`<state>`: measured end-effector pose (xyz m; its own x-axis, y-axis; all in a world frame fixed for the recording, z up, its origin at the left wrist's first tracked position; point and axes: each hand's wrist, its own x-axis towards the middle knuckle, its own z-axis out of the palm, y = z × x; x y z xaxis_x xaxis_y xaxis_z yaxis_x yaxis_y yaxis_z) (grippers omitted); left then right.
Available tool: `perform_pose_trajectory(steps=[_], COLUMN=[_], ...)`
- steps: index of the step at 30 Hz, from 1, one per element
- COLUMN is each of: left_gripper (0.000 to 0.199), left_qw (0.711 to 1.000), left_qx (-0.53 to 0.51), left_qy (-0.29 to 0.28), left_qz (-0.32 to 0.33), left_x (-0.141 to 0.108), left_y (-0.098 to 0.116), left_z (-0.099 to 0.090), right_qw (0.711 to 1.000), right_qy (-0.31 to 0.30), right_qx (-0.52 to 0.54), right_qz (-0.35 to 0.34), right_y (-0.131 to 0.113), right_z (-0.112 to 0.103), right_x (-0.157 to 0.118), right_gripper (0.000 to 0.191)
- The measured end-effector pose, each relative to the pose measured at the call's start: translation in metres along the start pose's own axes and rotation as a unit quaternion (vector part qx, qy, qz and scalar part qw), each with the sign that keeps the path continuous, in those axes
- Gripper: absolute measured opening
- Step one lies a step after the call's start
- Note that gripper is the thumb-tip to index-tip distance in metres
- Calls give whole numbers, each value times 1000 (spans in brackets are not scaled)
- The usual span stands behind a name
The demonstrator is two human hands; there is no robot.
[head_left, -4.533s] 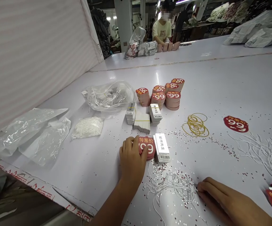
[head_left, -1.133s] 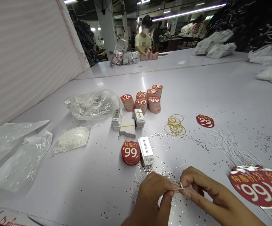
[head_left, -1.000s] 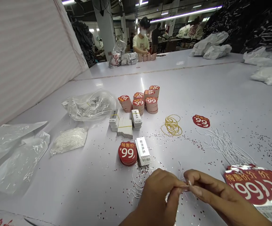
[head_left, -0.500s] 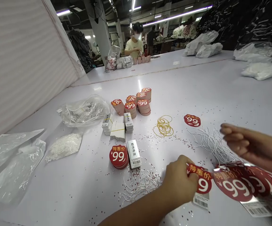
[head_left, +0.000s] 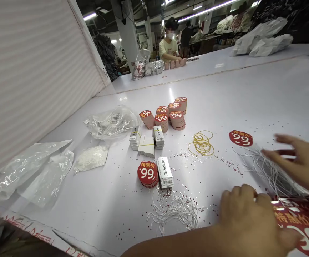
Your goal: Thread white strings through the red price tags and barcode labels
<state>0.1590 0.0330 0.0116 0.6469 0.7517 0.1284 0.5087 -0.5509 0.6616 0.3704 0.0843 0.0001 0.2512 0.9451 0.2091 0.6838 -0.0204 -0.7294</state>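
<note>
My left hand [head_left: 248, 217] is bent at the lower right, its thumb over the front of a red round price tag [head_left: 304, 226] marked 99. Its fingertips are hidden. My right hand [head_left: 296, 160] reaches in from the right with fingers apart, over a bunch of white tag strings [head_left: 274, 175]. A single red tag [head_left: 241, 138] lies just beyond the strings. Left of my left hand are a second heap of white strings [head_left: 178, 212], a stack of red 99 tags [head_left: 147, 174] and a stack of white barcode tags [head_left: 165, 172].
Several stacks of red tags [head_left: 177, 121] stand mid-table behind banded white tags [head_left: 146, 147]. Yellow rubber bands [head_left: 202, 143] lie to their right. Clear plastic bags [head_left: 111, 123] are at the left. Glitter is scattered about. A person [head_left: 169, 44] works across the table.
My left hand has moved right, from holding a red tag with a barcode tag to the pile at the right edge. My right hand's fingers have spread over the strings. The view has shifted.
</note>
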Motion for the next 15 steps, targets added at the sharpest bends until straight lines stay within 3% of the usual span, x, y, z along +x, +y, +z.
perform_pose_trajectory(steps=[1,3,5,8,11,15], left_gripper=[35,24,23,29,42,34], left_qw=[999,986,960,916,896,904], left_qx=[-22,-62,-46,18,37,9], left_qy=[44,152,270,356,346,319], left_qz=[23,24,-49,-184,-275,-283], left_x=[-13,-39,-62,-86,-99,-104], left_y=[-9,-31,-57,-94,-121,-136], left_z=[-15,-50,-85,-123,-134,-126], right_qw=[1000,989,960,933,930,932], right_qy=[-9,-146,-273,-341,-331,-336], right_qx=[-2,24,27,-6,-50,-15], right_qz=[9,-12,-49,-112,-150,-134], right_y=[-8,-30,-52,-72,-74,-77], right_z=[11,37,62,87,93,79], right_x=[-16,-52,-83,-108,-110,-106], right_gripper=[51,36,27,32,41,32])
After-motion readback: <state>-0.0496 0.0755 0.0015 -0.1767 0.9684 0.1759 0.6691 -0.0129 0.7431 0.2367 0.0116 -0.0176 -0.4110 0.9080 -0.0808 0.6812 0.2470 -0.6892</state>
